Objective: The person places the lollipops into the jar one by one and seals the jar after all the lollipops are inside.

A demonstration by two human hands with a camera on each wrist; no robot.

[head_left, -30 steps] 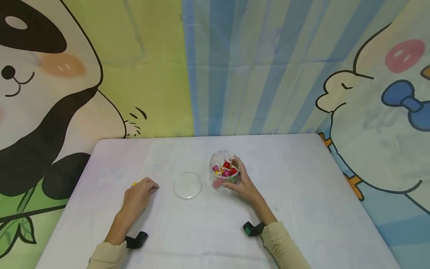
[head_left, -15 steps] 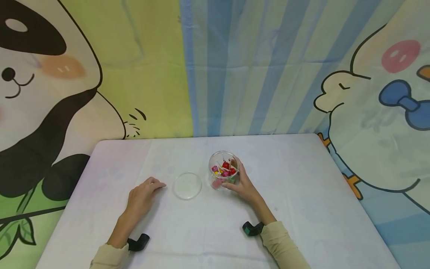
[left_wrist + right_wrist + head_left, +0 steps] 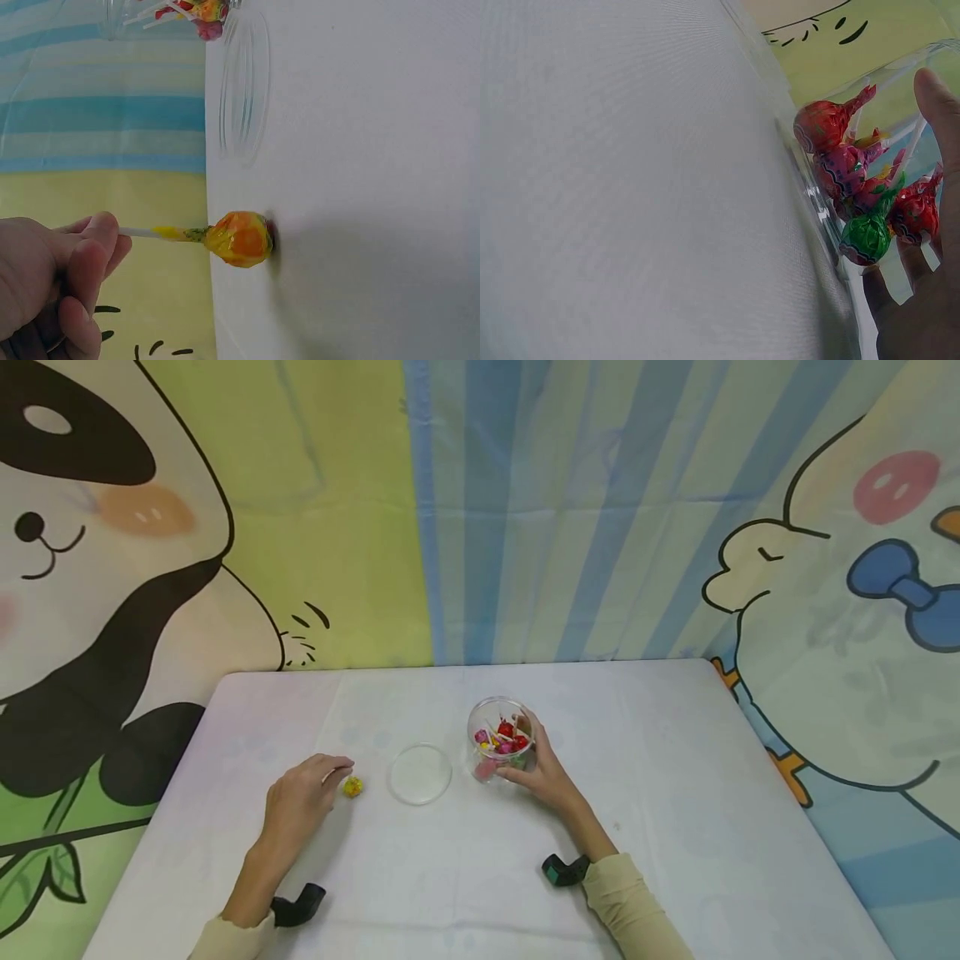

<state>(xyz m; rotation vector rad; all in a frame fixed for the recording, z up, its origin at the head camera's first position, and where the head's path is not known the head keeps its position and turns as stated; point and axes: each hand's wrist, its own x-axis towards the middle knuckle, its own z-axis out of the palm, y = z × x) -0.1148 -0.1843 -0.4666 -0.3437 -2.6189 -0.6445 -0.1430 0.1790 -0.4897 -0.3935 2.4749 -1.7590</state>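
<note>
A yellow-and-orange wrapped lollipop (image 3: 238, 239) hangs head down from my left hand (image 3: 300, 802), whose thumb and fingers pinch the end of its white stick. In the head view the yellow candy (image 3: 352, 787) shows just beside my fingertips, low over the table. My right hand (image 3: 546, 772) grips the right side of a clear round jar (image 3: 487, 768) standing on the table. Inside it lie several lollipops (image 3: 866, 238) in red, pink and green wrappers, sticks pointing up. Between the hands a clear round lid (image 3: 419, 774) lies flat.
A white cloth covers the table (image 3: 450, 877). Its back edge meets a printed curtain (image 3: 517, 510) with cartoon animals and stripes. Black wrist devices (image 3: 298, 906) sit at both cuffs.
My left hand first shifts right, then back left and turns, so the yellow lollipop now shows below its fingertips. The right hand and jar stay put.
</note>
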